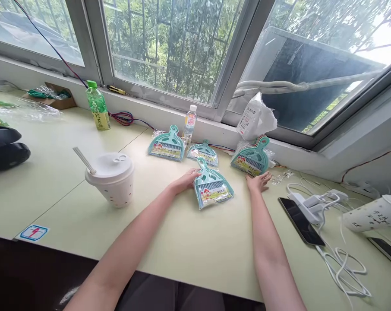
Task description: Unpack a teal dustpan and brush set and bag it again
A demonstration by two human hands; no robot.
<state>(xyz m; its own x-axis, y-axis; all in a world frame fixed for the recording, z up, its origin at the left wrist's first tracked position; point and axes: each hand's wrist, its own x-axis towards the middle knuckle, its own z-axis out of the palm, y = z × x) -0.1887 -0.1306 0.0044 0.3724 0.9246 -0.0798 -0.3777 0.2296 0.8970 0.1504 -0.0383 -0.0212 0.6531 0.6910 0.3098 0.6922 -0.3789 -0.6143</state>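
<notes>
A person's two bare forearms reach across a pale green table (189,250) under a window. Nearest the viewer, a blue-and-red sticker (33,232) sits at the table's front edge on the left, and a dark phone (301,220) lies face up on the right beside a tangle of white cables (341,263) and a white charger block (312,203). A white paper cup (373,214) lies tipped on its side at far right.

At mid-table, the left hand (186,179) rests its curled fingers against the left edge of a teal dustpan-and-brush set (211,185) in clear wrapping, touching rather than lifting it. The right hand (258,181) lies flat on the table just right of that set, fingers loosely together, holding nothing. A lidded white cup with a straw (110,177) stands well to the left.

Beyond the hands, three more packs line the sill side: a left dustpan set (167,144), a smaller middle set (203,152), and a stacked set (251,157) on the right. A small clear water bottle (189,123) stands between the first two; a white plastic bag (255,116) rests behind the stack. Farther left stand a green tea bottle (98,106) and a cardboard box (53,98).
</notes>
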